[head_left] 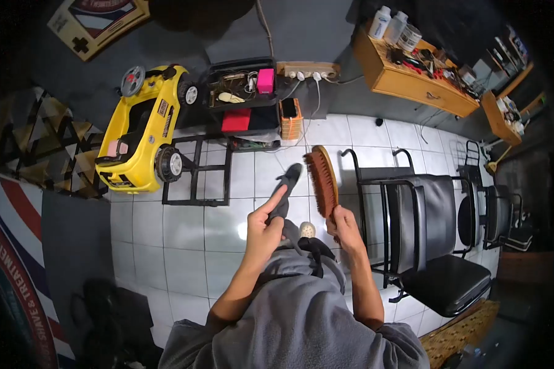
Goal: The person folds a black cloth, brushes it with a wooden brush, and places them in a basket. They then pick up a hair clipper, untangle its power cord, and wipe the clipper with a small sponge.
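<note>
In my right hand [346,230] is a long wooden-backed brush [324,179], its handle wrapped by closed fingers. Its reddish-brown bristles face left and its head points up and away from me. My left hand [266,232] is closed on a dark grey, elongated thing [293,177] with a rounded tip and a small side nub; I cannot tell what kind it is. The index finger lies stretched along that thing, and its lower part is hidden behind the hand. A small gap separates it from the bristles. Below both hands shows a cream perforated shoe [308,230].
A yellow toy car [138,132] rests on a black metal frame [197,202] at the left. Ahead stands a black shelf [243,98] with small items beside a power strip [308,70]. Black chairs [434,227] line the right, below a wooden drawer shelf [421,86] carrying bottles and tools.
</note>
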Demonstrator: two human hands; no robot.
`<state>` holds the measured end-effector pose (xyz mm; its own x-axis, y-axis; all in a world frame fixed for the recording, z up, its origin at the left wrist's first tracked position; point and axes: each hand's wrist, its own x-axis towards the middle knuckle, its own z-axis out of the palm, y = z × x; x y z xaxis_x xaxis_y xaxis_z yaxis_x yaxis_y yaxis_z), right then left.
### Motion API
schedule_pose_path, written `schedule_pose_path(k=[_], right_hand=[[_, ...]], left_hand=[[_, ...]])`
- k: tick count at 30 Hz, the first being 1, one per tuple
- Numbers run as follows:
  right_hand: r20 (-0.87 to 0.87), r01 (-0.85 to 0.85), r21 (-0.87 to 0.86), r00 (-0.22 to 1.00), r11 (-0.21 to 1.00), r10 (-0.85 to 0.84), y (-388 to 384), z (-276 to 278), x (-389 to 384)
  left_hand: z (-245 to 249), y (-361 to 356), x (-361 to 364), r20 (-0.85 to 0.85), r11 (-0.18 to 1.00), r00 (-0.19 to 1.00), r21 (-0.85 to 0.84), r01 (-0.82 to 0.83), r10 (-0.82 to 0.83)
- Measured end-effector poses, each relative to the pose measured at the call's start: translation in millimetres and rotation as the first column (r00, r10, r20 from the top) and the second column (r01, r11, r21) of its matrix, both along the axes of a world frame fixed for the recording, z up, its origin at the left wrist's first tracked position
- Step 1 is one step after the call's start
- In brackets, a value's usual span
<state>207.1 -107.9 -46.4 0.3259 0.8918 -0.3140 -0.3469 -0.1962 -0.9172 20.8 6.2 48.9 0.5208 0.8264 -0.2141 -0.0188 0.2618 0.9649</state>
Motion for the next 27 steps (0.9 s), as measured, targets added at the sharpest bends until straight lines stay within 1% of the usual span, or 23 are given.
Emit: schedule_pose_path(k=[1, 4, 5, 7, 8, 9, 10, 11, 12, 14, 15, 17, 18, 19, 22, 23, 24, 25, 26, 27], right_hand=[[-0.013, -0.033, 0.099, 0.999, 0.995, 0.035, 4, 12, -2], [0.125, -0.099, 0.138, 0.989, 0.985, 0.082, 19, 25, -11], [0.158, -0.135, 0.121, 0.981, 0.983, 0.115, 23, 10, -12], [0.173, -0.18, -0.086, 0.966, 0.98, 0.192, 23, -29, -8], [0.176, -0.203, -0.187, 0.956, 0.961, 0.236, 22, -54, -5], [0.438, -0.148, -0.304, 0.855, 0.941, 0.276, 15, -93, -4], [0.569, -0.128, -0.429, 0.731, 0.894, 0.378, 6, -105, -3], [0.66, -0.08, -0.541, 0.577, 0.837, 0.482, -3, -113, -2], [0.709, -0.005, -0.632, 0.402, 0.775, 0.58, -12, -122, -1], [0.66, -0.01, -0.68, 0.429, 0.733, 0.617, -34, -155, 6], [0.635, -0.016, -0.701, 0.439, 0.713, 0.635, -33, -154, 6], [0.629, 0.022, -0.638, 0.591, 0.77, 0.505, -30, -155, 3], [0.62, 0.05, -0.604, 0.657, 0.795, 0.43, -23, -142, 1], [0.593, 0.066, -0.593, 0.709, 0.802, 0.381, -13, -111, -4], [0.446, -0.011, -0.297, 0.882, 0.955, 0.149, 4, -28, -27], [0.302, -0.059, -0.107, 0.949, 0.993, 0.089, 8, -10, -38], [0.141, -0.071, 0.094, 0.988, 0.993, 0.057, 12, 4, -48], [0.281, -0.141, 0.226, 0.957, 0.964, 0.074, 16, 12, -53], [0.38, -0.205, 0.105, 0.913, 0.973, 0.151, 16, 22, -56], [0.441, -0.22, 0.076, 0.882, 0.972, 0.165, 20, 36, -60]], left_hand=[[2, 0, -1, -0.043, 1.0, 0.999, 0.014, 0.012, -0.011], [0, 1, -7, -0.022, 0.997, 0.997, 0.022, 0.069, -0.069], [2, 0, -6, 0.016, 0.997, 0.998, 0.056, 0.061, -0.062], [12, -2, -6, 0.099, 0.992, 0.994, 0.123, 0.029, -0.042], [17, -2, -7, 0.102, 0.993, 0.994, 0.116, 0.025, -0.037], [22, -1, -11, 0.102, 0.994, 0.994, 0.11, 0.018, -0.029], [25, -1, -17, 0.099, 0.995, 0.995, 0.1, 0.01, -0.02], [21, 0, -25, 0.109, 0.997, 0.994, 0.069, 0.023, -0.03], [19, 1, -31, 0.117, 0.997, 0.993, 0.08, 0.018, -0.028], [16, 5, -40, 0.136, 0.994, 0.99, 0.106, 0.012, -0.027], [15, 7, -44, 0.121, 0.996, 0.992, 0.089, 0.025, -0.036], [7, 8, -45, 0.07, 1.0, 0.998, 0.013, 0.003, -0.004], [3, 9, -44, 0.048, 1.0, 0.999, -0.022, -0.007, 0.009], [0, 8, -38, 0.011, 0.995, 1.0, 0.098, -0.013, 0.012], [-34, -5, -25, 0.043, 0.983, 0.993, 0.147, -0.111, 0.105], [-43, -11, -22, 0.038, 0.981, 0.992, 0.15, -0.127, 0.123], [-49, -14, -18, 0.034, 0.984, 0.993, 0.133, -0.117, 0.113], [-57, -18, -12, 0.104, 0.99, 0.986, 0.048, -0.136, 0.131], [-63, -21, -8, 0.173, 0.988, 0.973, -0.04, -0.147, 0.152], [-57, -21, -9, 0.198, 0.975, 0.968, -0.188, -0.116, 0.154]])
